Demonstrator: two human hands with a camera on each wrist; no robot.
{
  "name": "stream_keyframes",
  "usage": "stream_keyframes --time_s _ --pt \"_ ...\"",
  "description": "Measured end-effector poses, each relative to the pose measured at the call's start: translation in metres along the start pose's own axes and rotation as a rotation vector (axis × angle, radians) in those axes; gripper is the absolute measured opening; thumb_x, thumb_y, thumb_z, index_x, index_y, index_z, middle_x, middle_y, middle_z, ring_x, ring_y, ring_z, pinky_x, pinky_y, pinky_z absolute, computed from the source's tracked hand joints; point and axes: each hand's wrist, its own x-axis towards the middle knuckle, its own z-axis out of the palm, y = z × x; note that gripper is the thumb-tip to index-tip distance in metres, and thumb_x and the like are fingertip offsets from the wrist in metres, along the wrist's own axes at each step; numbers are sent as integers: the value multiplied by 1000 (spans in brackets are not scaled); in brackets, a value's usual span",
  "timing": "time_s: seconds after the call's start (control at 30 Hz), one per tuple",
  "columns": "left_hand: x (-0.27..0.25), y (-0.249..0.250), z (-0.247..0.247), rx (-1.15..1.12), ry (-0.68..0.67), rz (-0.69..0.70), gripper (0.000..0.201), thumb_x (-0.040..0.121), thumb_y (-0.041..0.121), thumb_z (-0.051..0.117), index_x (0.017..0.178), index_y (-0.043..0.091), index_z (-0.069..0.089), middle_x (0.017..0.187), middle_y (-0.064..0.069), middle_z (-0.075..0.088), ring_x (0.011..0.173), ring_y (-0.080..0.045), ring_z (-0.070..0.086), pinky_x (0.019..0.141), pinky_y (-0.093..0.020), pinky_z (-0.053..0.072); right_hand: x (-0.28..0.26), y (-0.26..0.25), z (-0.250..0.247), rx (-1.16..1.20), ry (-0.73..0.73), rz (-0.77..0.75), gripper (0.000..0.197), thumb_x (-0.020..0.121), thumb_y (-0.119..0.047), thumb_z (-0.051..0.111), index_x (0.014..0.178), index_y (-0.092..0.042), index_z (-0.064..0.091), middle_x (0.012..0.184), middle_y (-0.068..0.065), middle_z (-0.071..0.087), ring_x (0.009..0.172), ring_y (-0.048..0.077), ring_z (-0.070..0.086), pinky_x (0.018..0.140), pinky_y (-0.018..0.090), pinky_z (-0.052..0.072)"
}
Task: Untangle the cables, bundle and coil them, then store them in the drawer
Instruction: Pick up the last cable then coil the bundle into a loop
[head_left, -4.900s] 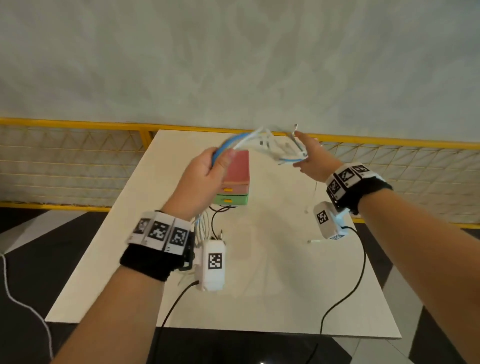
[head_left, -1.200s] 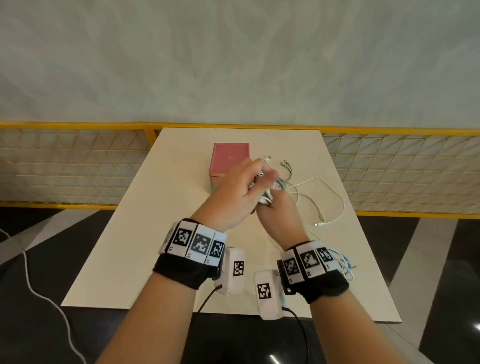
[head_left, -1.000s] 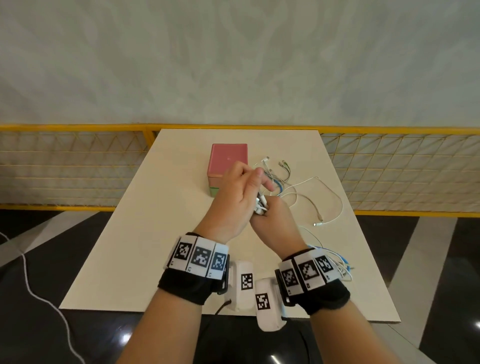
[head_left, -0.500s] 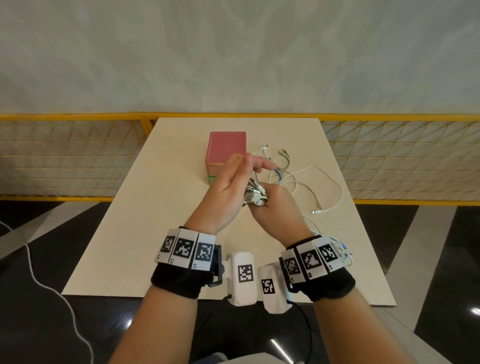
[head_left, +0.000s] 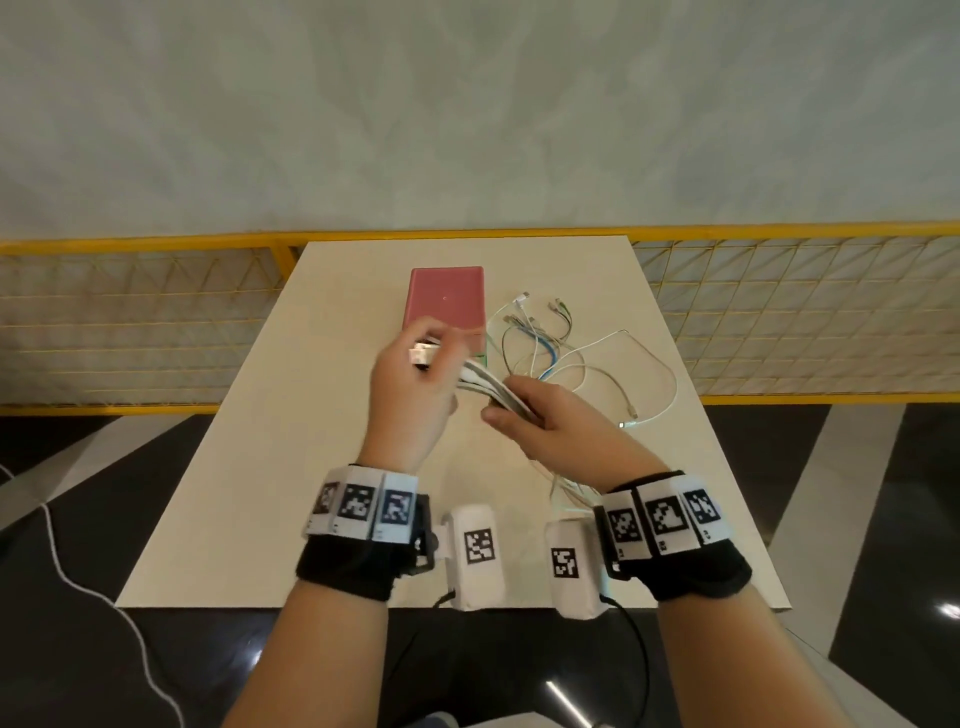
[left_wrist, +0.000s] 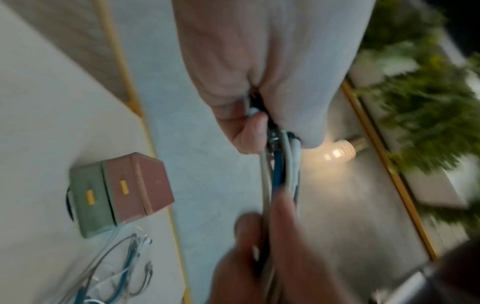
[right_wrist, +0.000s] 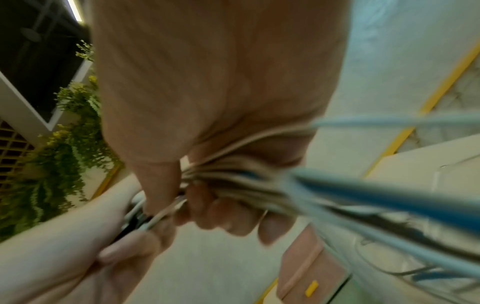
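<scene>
Pale tabletop (head_left: 322, 467) beneath both hands: half a second ago they were pressed together over the cables (head_left: 491, 387); now the left hand (head_left: 410, 400) has drawn the plug ends leftward, straightening the bundle for coiling. Its fingers pinch those ends; the right hand (head_left: 556, 421) curls round the strands. Loose lengths trail beside the shut drawer box (head_left: 447, 299).

Pale beige table (head_left: 322, 467), rectangular, far edge close to yellow mesh railing. On it: small drawer unit (head_left: 445, 301), pink top section over green one, yellow handles on fronts, sitting far-centre. Just right of unit, loose cables (head_left: 550, 353) – white, grey, one blue – spread in loops w/ connector ends toward far side; one white loop reaches toward right edge
</scene>
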Motion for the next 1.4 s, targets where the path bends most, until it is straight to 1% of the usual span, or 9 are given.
stream_keyframes --time_s 0.13,0.23,0.33,0.5,0.7,0.87,0.97,1.13,1.4 --pt "10 -6 -18 6 1 -112 12 95 26 59 93 16 64 88 3 66 75 -8 61 63 -19 49 -4 11 -5 -12 14 32 26 100 -34 38 75 -27 44 66 -10 46 59 4 44 59 20 38" --pt "16 -1 -26 359 62 274 31 91 40 62 114 20 60 117 5 57 107 0 54 92 -11 40 -1 14 -4 -148 40 22 28 100 -34 37 72 -32 39 64 -11 46 60 9 45 61 26 37" --pt "12 9 -14 421 -350 481 55 75 49 74 121 22 60 118 9 58 114 -3 53 100 -24 42 2 15 -3 -230 14 -18 16 98 -26 42 87 -21 52 68 -9 51 64 17 49 63 32 40" --pt "11 -1 6 511 -898 48 69 61 43 88 119 29 54 97 12 70 94 -6 67 83 -36 55 3 12 -2 -219 -6 -41 19 96 -25 48 100 -12 61 87 6 65 78 25 60 70 39 47" --pt "24 -16 1 685 -701 305 40 85 56 60 87 16 58 76 -2 63 72 -18 61 65 -38 47 2 19 -19 -24 111 -3 25 93 -32 55 76 -14 55 57 -10 43 52 5 39 52 17 30" --pt "32 -12 -8 467 -357 381 47 89 50 49 102 9 69 72 8 63 64 1 56 56 -12 37 2 26 -22 120 192 25 23 98 -32 44 82 -17 50 65 -5 46 55 10 45 58 29 41" --pt "26 -12 6 239 -119 252 29 95 40 53 91 16 68 64 6 59 58 -2 53 58 -23 43 4 21 -12 156 220 32 25 100 -28 37 87 -10 48 67 -2 47 57 11 49 61 26 46" --pt "11 -14 29 -89 -274 -60 35 93 55 42 102 34 69 54 3 30 43 -12 28 45 -23 27 10 9 5 283 355 62 27 101 -30 32 77 -23 42 64 -8 44 50 1 39 55 25 35" --pt "-1 4 33 -70 -413 -101 37 85 46 64 119 30 65 59 14 66 49 -20 53 48 -30 47 8 -9 -9 365 105 -16 27 97 2 38 83 -19 49 56 -18 58 52 -7 54 52 10 39"
